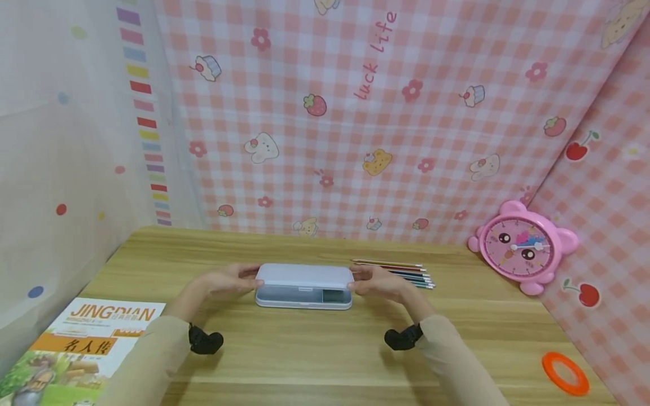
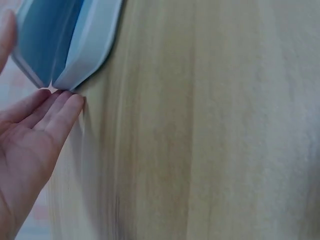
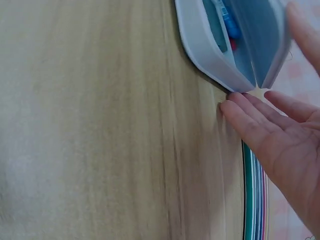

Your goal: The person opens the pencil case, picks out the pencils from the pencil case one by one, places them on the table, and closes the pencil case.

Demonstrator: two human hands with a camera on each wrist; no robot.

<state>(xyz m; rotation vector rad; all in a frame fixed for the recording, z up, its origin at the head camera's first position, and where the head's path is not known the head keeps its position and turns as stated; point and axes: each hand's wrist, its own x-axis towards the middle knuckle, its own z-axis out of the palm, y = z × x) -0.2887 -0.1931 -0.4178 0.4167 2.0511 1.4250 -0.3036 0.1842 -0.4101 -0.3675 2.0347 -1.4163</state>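
A white pencil case [image 1: 304,275] lies on the table, its hinged lid raised partway. At its left end my left hand [image 1: 229,281] holds it, thumb at the lid's front corner and fingers at the hinge side. My right hand [image 1: 380,283] grips the right end in the same way. Long, nearly straight fingers [image 2: 62,112] touch the hinge corner in the left wrist view. Inside the case, the right wrist view shows a blue item [image 3: 229,22] and a bit of red beside a compartment wall; their kind is unclear.
Several pencils [image 1: 413,277] lie in a row behind the right hand. A pink alarm clock [image 1: 523,248] stands at the back right, and an orange tape roll [image 1: 583,384] lies at the front right. On the left is a book [image 1: 91,327]. Patterned cloth [image 1: 335,129] hangs behind the table.
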